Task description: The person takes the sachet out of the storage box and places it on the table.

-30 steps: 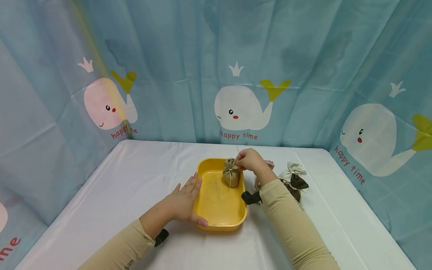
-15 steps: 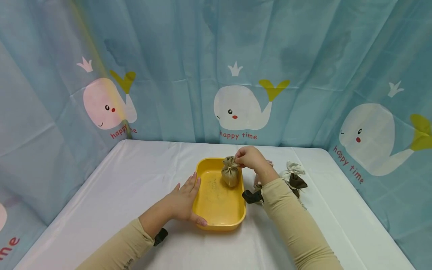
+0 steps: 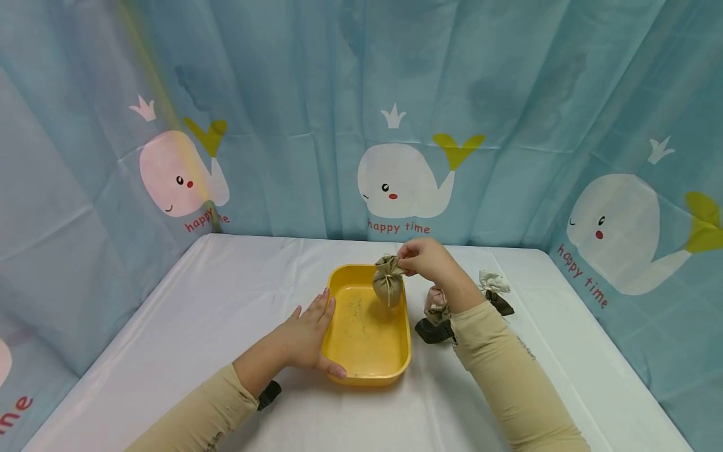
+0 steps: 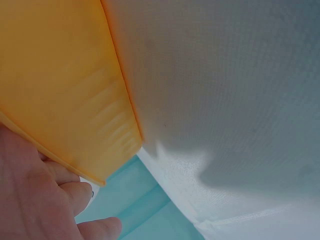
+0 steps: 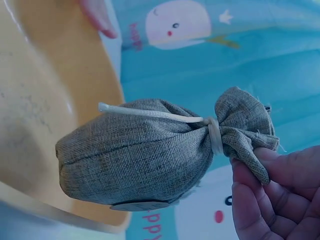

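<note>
A small olive-brown cloth pouch [image 3: 388, 286], tied at its neck with a pale cord, hangs over the far right part of a yellow tray [image 3: 361, 351]. My right hand [image 3: 430, 260] pinches the gathered cloth above the cord. In the right wrist view the pouch [image 5: 135, 155] shows its whole side, and thumb and fingers of the right hand [image 5: 280, 195] hold a fold of its top. Along the tray's left rim lies my left hand [image 3: 310, 333], fingers spread and straight. In the left wrist view the left hand [image 4: 40, 195] touches the tray's outer wall [image 4: 65, 90].
Right of the tray sits a pink pouch [image 3: 435, 299], partly behind the right wrist. Farther right lie a white pouch [image 3: 494, 280] and a dark brown one [image 3: 499, 304]. A blue whale-print curtain [image 3: 316, 182] stands behind the white-covered table [image 3: 248, 282].
My right hand has risen slightly and shifted a little right, lifting the olive-brown pouch with it. More of the pink pouch shows now. The left hand stays at the tray's rim.
</note>
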Available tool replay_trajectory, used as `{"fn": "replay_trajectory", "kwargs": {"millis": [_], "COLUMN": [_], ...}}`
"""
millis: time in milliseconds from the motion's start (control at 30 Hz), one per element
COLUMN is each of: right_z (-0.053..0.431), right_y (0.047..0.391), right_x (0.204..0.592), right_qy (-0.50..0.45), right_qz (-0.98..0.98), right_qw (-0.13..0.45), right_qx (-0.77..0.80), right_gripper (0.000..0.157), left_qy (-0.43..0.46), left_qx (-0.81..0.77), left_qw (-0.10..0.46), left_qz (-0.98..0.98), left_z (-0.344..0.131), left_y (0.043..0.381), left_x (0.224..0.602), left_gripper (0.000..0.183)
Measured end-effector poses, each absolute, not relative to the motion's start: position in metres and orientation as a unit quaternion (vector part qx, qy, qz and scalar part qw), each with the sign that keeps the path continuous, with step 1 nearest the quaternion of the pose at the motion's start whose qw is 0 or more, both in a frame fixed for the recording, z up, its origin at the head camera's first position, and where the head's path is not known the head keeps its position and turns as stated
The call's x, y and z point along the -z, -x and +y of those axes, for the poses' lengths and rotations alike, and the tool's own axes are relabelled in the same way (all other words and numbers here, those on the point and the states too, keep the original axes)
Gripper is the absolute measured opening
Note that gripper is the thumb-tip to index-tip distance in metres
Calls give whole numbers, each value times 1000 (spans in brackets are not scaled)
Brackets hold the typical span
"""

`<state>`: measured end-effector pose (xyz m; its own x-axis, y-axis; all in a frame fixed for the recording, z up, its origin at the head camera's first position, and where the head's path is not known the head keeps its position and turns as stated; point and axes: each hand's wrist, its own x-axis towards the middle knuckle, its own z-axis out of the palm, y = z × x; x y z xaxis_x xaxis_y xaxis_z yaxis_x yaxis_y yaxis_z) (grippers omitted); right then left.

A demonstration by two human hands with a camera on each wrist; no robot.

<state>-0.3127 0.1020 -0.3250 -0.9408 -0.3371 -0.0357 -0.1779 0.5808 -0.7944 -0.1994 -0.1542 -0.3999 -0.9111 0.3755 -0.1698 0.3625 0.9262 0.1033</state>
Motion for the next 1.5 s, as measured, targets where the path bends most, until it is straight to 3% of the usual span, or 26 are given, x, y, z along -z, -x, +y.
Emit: {"fn": "replay_trajectory", "kwargs": {"millis": [1000, 1500], "right_z": [220, 265], "right_y": [264, 250], "right_x": [281, 292], "right_qy": [192, 211], "right_qz": [888, 882], "right_qw": [36, 52], "right_qx": [416, 418], "right_gripper": [11, 14], "left_qy": [-185, -184], "left_qx": [-47, -48], "left_qw": [98, 98], "left_qz": [977, 977], "left_z": [-153, -153], "left_y": [199, 198], "left_x": [400, 402], "left_gripper": [139, 139]}}
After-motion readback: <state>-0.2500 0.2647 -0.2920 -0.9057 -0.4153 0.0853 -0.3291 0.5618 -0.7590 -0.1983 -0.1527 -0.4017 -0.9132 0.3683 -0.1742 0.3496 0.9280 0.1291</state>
